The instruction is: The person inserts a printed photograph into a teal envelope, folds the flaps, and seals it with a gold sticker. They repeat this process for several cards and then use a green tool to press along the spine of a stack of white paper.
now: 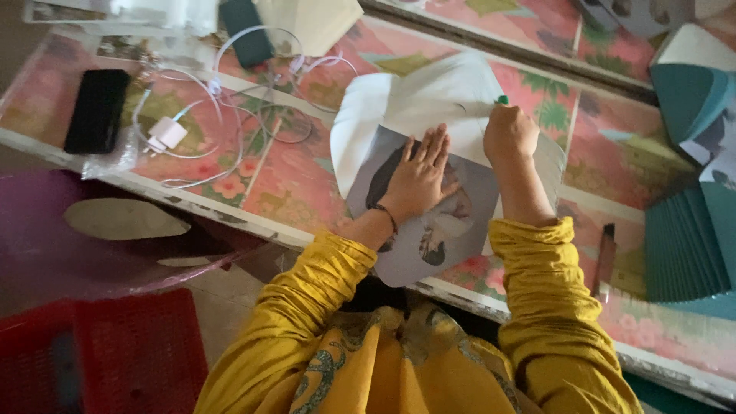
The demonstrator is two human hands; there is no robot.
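Two hands on the paper, both over a counter (307, 192) covered in a pink floral cloth. Left hand (418, 180) is flat with the fingers laid out side by side, palm down, pressing on a printed sheet (468, 230) that shows a dark, blurry picture I can't make out. That sheet sits near the front edge of the counter, its lower corner hanging a bit past it, and it lies on top of a bigger white paper shape (406, 100) with rounded edges that spreads out toward the back. Right hand (510, 134) is closed into a fist around a green-tipped pen (502, 100), only the little green end pokes out above the knuckles, tip seems to be down on the white paper just beside the top edge of the printed sheet. Both arms are in yellow sleeves. Off to the left there's a black phone (96, 111), and near it a white charger plug (167, 132) with a mess of white cables (253, 100). On the right side a stack of teal folded cards (682, 245), and just beside it a slim dark cutter-looking tool (606, 257) lying on the cloth
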